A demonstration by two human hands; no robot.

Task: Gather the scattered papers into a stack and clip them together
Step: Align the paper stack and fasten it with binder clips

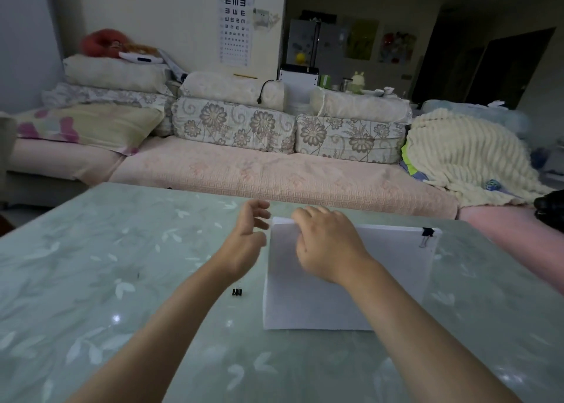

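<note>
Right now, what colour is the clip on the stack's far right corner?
The binder clip is black with silver wire handles; head view.

Under the fingers a pale green desk with a leaf pattern is catching small glints of light. Beyond the fingers a pink-covered sofa is running across the room, carrying floral cushions. Far to the right of the fingers a cream blanket is lying heaped. Above and behind the fingers an eye chart is hanging on the cream wall, and right of it a grey fridge is standing in a dim, shadowed room.
</note>
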